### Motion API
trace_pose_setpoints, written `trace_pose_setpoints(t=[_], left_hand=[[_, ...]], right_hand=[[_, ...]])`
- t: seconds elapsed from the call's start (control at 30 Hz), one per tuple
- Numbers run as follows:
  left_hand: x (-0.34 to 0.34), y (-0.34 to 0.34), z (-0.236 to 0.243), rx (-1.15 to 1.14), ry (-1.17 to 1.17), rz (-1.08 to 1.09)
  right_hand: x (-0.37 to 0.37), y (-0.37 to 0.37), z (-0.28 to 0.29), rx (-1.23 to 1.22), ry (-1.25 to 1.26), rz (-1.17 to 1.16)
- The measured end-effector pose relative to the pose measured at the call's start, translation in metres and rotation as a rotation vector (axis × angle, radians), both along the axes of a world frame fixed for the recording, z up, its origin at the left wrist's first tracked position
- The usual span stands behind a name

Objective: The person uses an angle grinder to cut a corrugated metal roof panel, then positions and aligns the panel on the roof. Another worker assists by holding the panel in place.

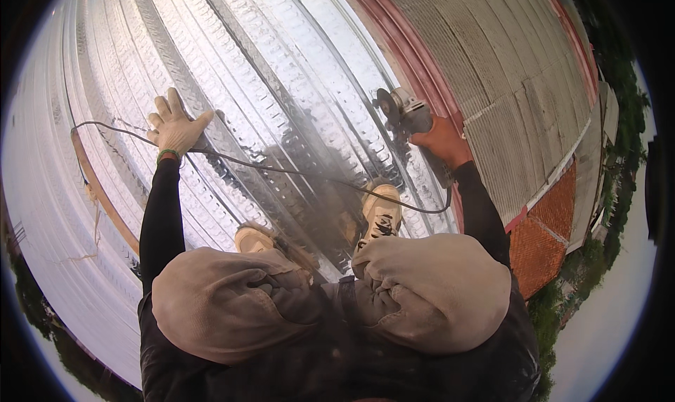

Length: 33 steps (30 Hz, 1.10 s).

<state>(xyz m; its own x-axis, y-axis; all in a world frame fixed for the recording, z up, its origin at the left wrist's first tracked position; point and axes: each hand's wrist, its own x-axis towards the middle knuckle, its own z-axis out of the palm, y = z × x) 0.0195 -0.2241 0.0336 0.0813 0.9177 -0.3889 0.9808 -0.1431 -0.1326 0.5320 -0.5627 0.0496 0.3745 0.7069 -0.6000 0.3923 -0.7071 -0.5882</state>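
Note:
My left hand point(177, 128), in a pale glove with a green band at the wrist, lies on the shiny ribbed metal roofing sheet point(281, 65) with its fingers spread and open. My right hand point(441, 139), in an orange glove, is closed around an angle grinder point(403, 111) at the sheet's right side, beside a red ribbed strip point(394, 22). The grinder's dark disc faces left; whether it touches the metal I cannot tell. A dark cord point(295, 171) loops from under my right hand across the sheet, past my left wrist.
My shoes point(381, 212) stand on the metal below my bent knees point(436, 289). To the right are weathered grey corrugated sheets point(513, 65) and an orange patch of roof point(545, 233). Beyond the roof's edges are trees point(619, 135) and sky. A brown strip point(98, 184) lies at the left.

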Motion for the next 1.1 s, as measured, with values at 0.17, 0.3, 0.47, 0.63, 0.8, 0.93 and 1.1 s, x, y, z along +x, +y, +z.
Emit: trace_pose_setpoints(t=[0.17,0.3,0.47,0.63,0.8,0.93,1.1], left_hand=[[0.006,0.001,-0.002,-0.011,-0.041,-0.009],[-0.003,-0.002,-0.001,-0.003,-0.048,0.019],[0.001,0.0,0.0,-0.021,-0.041,0.016],[-0.004,0.001,-0.002,-0.017,-0.049,0.018],[-0.002,0.002,-0.003,-0.023,-0.051,0.018],[-0.004,0.001,-0.003,-0.018,-0.058,0.02],[-0.002,0.001,-0.001,-0.024,-0.049,0.022]], right_hand=[[0.01,0.014,0.003,-0.038,-0.034,0.056],[-0.005,0.036,0.02,-0.053,-0.018,0.08],[-0.005,0.037,0.018,-0.068,0.037,0.071],[-0.01,0.044,0.021,-0.078,0.018,0.063],[-0.006,0.042,0.012,-0.063,0.053,0.063],[-0.006,0.044,0.012,-0.063,0.03,0.08],[-0.005,0.039,0.005,-0.048,0.046,0.071]])
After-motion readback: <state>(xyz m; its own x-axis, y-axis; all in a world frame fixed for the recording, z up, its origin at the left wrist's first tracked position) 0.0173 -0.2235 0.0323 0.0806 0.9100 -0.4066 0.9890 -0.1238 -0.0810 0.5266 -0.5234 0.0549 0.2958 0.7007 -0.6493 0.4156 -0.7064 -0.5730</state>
